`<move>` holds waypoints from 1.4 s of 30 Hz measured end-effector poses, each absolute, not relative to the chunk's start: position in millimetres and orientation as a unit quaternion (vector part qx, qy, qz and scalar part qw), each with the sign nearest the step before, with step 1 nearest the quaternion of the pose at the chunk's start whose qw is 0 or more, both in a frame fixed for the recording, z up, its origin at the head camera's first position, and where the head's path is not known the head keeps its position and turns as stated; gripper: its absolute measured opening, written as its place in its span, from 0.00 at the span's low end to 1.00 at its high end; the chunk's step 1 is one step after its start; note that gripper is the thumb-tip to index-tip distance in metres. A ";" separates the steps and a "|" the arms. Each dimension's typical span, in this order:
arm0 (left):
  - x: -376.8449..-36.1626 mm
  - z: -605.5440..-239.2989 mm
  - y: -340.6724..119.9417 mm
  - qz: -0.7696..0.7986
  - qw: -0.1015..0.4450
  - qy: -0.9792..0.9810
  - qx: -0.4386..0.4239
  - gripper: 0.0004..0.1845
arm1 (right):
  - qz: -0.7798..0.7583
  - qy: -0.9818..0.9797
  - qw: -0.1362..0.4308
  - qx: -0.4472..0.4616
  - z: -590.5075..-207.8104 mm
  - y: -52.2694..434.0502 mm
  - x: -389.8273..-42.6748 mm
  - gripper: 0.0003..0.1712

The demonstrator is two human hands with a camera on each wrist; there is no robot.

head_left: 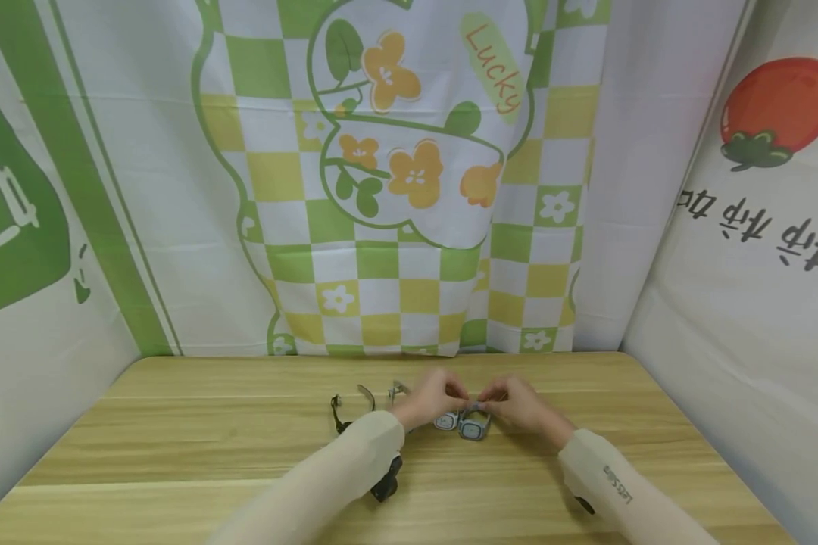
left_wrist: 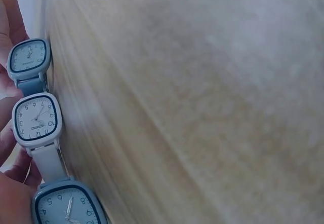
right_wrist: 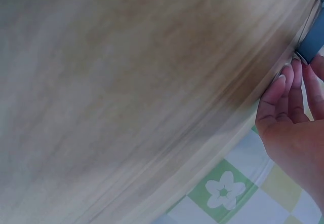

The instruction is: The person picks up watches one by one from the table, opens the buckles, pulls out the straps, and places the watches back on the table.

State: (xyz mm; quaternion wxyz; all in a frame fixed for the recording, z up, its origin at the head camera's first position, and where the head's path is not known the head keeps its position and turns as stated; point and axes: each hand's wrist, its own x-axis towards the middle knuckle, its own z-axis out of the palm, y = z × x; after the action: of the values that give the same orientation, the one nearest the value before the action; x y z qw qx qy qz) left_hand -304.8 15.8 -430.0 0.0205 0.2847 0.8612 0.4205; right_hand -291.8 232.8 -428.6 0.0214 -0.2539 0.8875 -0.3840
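Mid-table on the wooden table (head_left: 177, 424), both the left hand (head_left: 431, 399) and right hand (head_left: 518, 405) pinch small square-faced watches (head_left: 465, 424), which look light, glass-fronted and scratchable, best taken by their soft straps, before the checked curtain (head_left: 395, 189).

Light wooden table (head_left: 177, 424), square-faced watches (head_left: 465, 425) at centre, dark strap (head_left: 338, 415) lying beside them

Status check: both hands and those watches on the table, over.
Left hand and right hand both pinch the watches over the wooden table. Loose straps lie left. Nothing in the way.
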 end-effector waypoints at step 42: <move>-299.5 -425.6 24.4 0.456 0.004 0.842 0.288 0.05 | -0.390 0.881 -0.012 -0.267 -415.6 239.4 -290.3 0.03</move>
State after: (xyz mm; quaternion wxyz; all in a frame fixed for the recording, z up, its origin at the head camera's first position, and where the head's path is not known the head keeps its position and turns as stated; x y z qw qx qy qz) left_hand -299.5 24.4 -425.6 0.0040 0.2879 0.8421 0.4561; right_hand -290.3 239.4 -415.6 -0.0121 -0.2673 0.8811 -0.3900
